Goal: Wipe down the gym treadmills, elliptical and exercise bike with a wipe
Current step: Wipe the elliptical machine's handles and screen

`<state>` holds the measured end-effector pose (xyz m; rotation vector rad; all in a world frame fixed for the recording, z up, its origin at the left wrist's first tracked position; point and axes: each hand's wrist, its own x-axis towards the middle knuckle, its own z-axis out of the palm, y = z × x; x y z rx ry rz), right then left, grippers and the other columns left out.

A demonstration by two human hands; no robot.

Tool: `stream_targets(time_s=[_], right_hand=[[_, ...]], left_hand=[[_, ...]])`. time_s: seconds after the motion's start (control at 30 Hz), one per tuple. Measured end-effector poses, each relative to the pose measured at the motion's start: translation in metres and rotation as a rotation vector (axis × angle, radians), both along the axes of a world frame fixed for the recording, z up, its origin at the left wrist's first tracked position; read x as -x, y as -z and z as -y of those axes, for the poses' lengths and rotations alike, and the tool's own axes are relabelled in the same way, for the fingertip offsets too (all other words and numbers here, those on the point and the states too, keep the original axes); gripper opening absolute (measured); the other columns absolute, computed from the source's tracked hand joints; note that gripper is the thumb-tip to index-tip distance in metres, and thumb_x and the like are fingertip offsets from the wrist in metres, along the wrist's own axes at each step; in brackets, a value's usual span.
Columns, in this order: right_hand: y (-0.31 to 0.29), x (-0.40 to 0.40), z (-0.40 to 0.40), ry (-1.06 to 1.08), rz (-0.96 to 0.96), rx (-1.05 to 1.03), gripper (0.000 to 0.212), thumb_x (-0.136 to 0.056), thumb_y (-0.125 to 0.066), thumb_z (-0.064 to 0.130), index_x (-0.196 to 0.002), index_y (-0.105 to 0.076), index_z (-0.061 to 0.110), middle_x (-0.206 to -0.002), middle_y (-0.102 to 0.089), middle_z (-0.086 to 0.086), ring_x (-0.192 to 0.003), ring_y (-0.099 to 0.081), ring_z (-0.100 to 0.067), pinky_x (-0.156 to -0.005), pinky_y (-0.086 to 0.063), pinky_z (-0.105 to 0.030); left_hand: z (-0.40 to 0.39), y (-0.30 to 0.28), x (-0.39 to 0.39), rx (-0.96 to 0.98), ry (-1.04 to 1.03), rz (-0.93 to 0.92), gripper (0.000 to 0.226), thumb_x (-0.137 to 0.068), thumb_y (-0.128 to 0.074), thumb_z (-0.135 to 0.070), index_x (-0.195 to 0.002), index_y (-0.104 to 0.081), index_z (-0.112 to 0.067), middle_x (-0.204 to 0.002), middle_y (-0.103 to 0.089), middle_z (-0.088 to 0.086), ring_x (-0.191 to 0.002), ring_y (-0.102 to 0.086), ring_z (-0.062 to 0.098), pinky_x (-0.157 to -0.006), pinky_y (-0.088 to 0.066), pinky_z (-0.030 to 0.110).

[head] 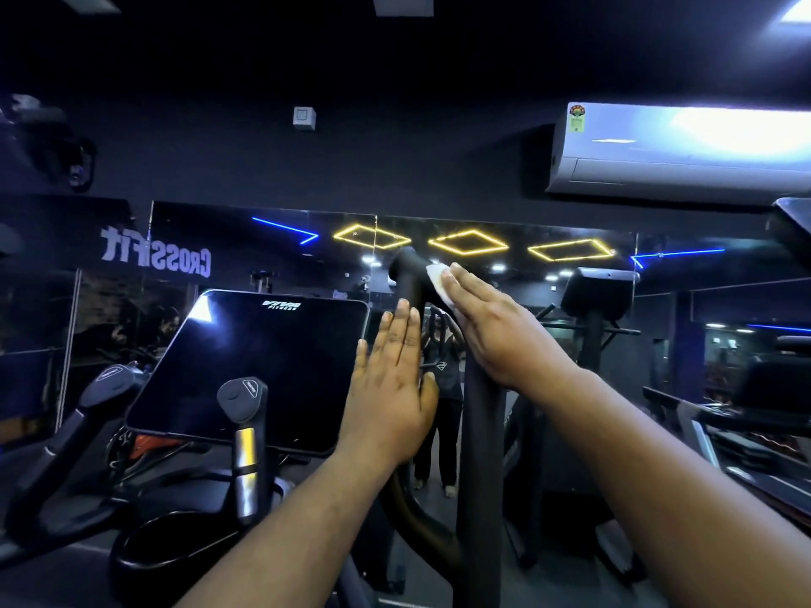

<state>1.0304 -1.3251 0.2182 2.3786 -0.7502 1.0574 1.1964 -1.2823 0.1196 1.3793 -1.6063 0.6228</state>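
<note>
A tall black handle bar [410, 278] of the elliptical rises in front of me, its curved top near the mirror lights. My right hand [500, 331] lies flat with straight fingers and presses a white wipe [439, 280] against the bar's right side near the top. My left hand [390, 388] is flat too, fingers straight up, its fingertips touching the bar's left side lower down. The machine's dark console screen [254, 370] sits to the left, tilted toward me. A short grip with a silver sensor band [245, 441] stands in front of the screen.
A second short grip [109, 383] and a cup holder ring [175, 537] sit at lower left. A wall mirror [482, 256] runs ahead, reflecting lights and a person. An air conditioner [680, 151] hangs upper right. A treadmill [746, 441] stands at right.
</note>
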Motion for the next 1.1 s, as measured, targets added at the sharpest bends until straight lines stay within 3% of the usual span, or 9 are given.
stream_targets(time_s=[0.23, 0.4, 0.5, 0.7, 0.83, 0.97, 1.1], right_hand=[[-0.038, -0.034, 0.002, 0.034, -0.171, -0.005, 0.058, -0.11, -0.037, 0.021, -0.162, -0.012, 0.025, -0.17, -0.007, 0.006, -0.156, -0.005, -0.013, -0.124, -0.008, -0.03], [-0.003, 0.006, -0.002, -0.002, -0.063, -0.025, 0.053, -0.11, -0.036, 0.026, -0.161, -0.021, 0.025, -0.169, -0.013, 0.008, -0.155, -0.013, -0.011, -0.127, -0.017, -0.034], [0.019, 0.022, -0.007, -0.002, -0.002, -0.028, 0.053, -0.11, -0.036, 0.027, -0.161, -0.024, 0.022, -0.169, -0.014, 0.005, -0.154, -0.016, -0.01, -0.125, -0.017, -0.029], [-0.004, -0.014, -0.011, 0.069, -0.011, -0.061, 0.056, -0.111, -0.033, 0.021, -0.163, -0.011, 0.018, -0.17, -0.005, -0.002, -0.157, -0.004, -0.02, -0.124, -0.008, -0.034], [0.028, -0.008, -0.018, 0.124, 0.042, -0.017, 0.064, -0.106, -0.037, 0.007, -0.162, -0.007, 0.013, -0.17, 0.003, -0.005, -0.156, 0.004, -0.022, -0.127, -0.004, -0.034], [0.069, 0.002, -0.03, 0.158, 0.094, -0.022, 0.064, -0.105, -0.034, 0.008, -0.161, -0.003, 0.01, -0.169, 0.006, -0.008, -0.156, 0.009, -0.024, -0.128, -0.005, -0.039], [0.052, -0.009, -0.024, 0.224, 0.066, 0.011, 0.065, -0.106, -0.036, 0.013, -0.161, -0.001, 0.008, -0.169, 0.009, -0.014, -0.156, 0.009, -0.03, -0.128, -0.007, -0.045]], left_hand=[[-0.001, -0.001, -0.001, -0.019, 0.003, -0.019, 0.074, -0.106, -0.034, -0.032, -0.16, 0.017, -0.03, -0.161, 0.035, -0.019, -0.147, 0.03, -0.003, -0.124, 0.015, 0.033], [0.0, 0.0, -0.002, 0.004, 0.021, -0.006, 0.074, -0.106, -0.037, -0.029, -0.161, 0.014, -0.028, -0.163, 0.032, -0.018, -0.149, 0.027, -0.001, -0.124, 0.016, 0.032], [0.001, 0.001, 0.0, -0.019, 0.014, 0.0, 0.074, -0.107, -0.034, -0.03, -0.16, 0.016, -0.027, -0.162, 0.034, -0.017, -0.149, 0.029, -0.001, -0.124, 0.015, 0.034], [0.001, 0.0, -0.003, 0.004, 0.025, -0.014, 0.078, -0.098, -0.034, -0.037, -0.163, 0.008, -0.027, -0.168, 0.021, -0.015, -0.153, 0.019, 0.003, -0.127, 0.009, 0.038], [-0.001, 0.001, -0.001, -0.003, -0.004, 0.004, 0.079, -0.099, -0.037, -0.036, -0.163, 0.008, -0.024, -0.168, 0.022, -0.011, -0.155, 0.018, 0.007, -0.127, 0.008, 0.038], [0.001, 0.002, -0.001, -0.016, -0.048, 0.027, 0.079, -0.104, -0.042, -0.032, -0.162, 0.011, -0.021, -0.168, 0.025, -0.008, -0.154, 0.02, 0.008, -0.128, 0.006, 0.042], [0.0, 0.001, 0.0, -0.016, -0.05, 0.021, 0.079, -0.104, -0.042, -0.032, -0.162, 0.01, -0.022, -0.168, 0.024, -0.009, -0.154, 0.02, 0.007, -0.128, 0.007, 0.04]])
